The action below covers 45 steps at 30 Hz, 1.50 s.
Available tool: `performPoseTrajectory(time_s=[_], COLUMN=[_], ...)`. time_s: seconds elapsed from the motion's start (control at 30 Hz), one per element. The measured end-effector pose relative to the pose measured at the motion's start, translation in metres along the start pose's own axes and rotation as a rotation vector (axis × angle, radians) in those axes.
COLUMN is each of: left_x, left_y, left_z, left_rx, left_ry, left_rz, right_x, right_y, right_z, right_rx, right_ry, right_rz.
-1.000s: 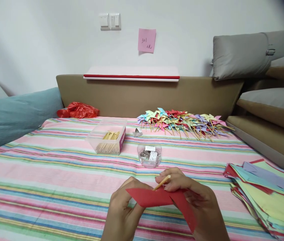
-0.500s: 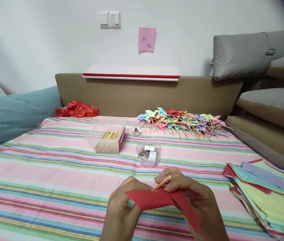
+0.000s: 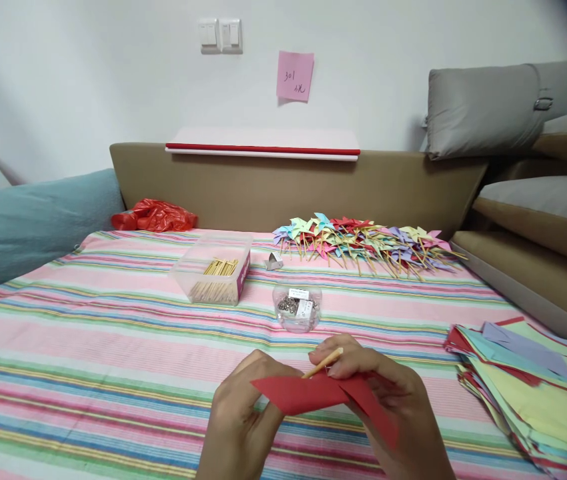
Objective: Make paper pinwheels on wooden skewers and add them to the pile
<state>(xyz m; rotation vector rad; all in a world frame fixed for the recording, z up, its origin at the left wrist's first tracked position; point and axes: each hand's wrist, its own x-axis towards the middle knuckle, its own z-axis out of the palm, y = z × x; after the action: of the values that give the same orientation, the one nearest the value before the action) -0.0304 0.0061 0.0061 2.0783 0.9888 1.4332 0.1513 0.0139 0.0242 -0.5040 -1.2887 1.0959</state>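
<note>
My left hand (image 3: 236,417) and my right hand (image 3: 388,407) are low in the middle of the view, over a striped sheet (image 3: 88,347). Between them they hold a red paper piece (image 3: 308,392), folded into pointed flaps. My left fingers pinch its left end. My right hand grips its right side, and a thin wooden stick (image 3: 322,363) pokes up from between those fingers. Just beyond the hands stands a small clear tub of metal pins (image 3: 297,309).
A clear box of wooden sticks (image 3: 215,275) stands further back on the left. A heap of finished paper pinwheels (image 3: 363,243) lies at the back. A stack of coloured paper sheets (image 3: 528,383) sits at the right. A red plastic bag (image 3: 156,215) lies by the headboard.
Both hands keep their hold on the red paper and stick with hardly any movement. The view has tilted down slightly.
</note>
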Motion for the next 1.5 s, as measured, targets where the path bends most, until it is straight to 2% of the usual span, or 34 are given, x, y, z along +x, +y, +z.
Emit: performPoseTrajectory(time_s=[0.2,0.37,0.6,0.7,0.8,0.87,1.07,1.5], left_x=[-0.002,-0.004,0.000,0.001,-0.001,-0.002,-0.003,-0.004], left_y=[-0.001,-0.001,0.005,0.004,0.001,0.000,0.005,0.003], left_z=[-0.004,-0.005,-0.006,-0.007,-0.010,-0.013,-0.019,-0.020], left_rx=[0.079,0.110,0.110,0.129,0.146,0.158,0.225,0.283], left_ry=[0.026,0.031,0.027,0.013,-0.006,-0.011,-0.027,-0.032], left_rz=[0.118,0.142,0.134,0.161,0.194,0.199,0.196,0.318], right_x=[-0.006,-0.005,-0.008,-0.008,-0.006,-0.006,-0.005,-0.005], right_y=[0.011,0.012,0.008,0.007,0.007,0.007,0.007,0.012], right_z=[0.001,0.006,0.014,0.010,0.004,0.001,0.001,-0.001], right_rx=[0.106,0.137,0.088,0.024,-0.018,-0.048,-0.057,-0.005], right_ry=[-0.005,0.005,0.165,0.076,-0.058,-0.093,-0.125,-0.176], right_rz=[0.017,0.009,0.180,0.152,0.057,0.015,-0.085,-0.103])
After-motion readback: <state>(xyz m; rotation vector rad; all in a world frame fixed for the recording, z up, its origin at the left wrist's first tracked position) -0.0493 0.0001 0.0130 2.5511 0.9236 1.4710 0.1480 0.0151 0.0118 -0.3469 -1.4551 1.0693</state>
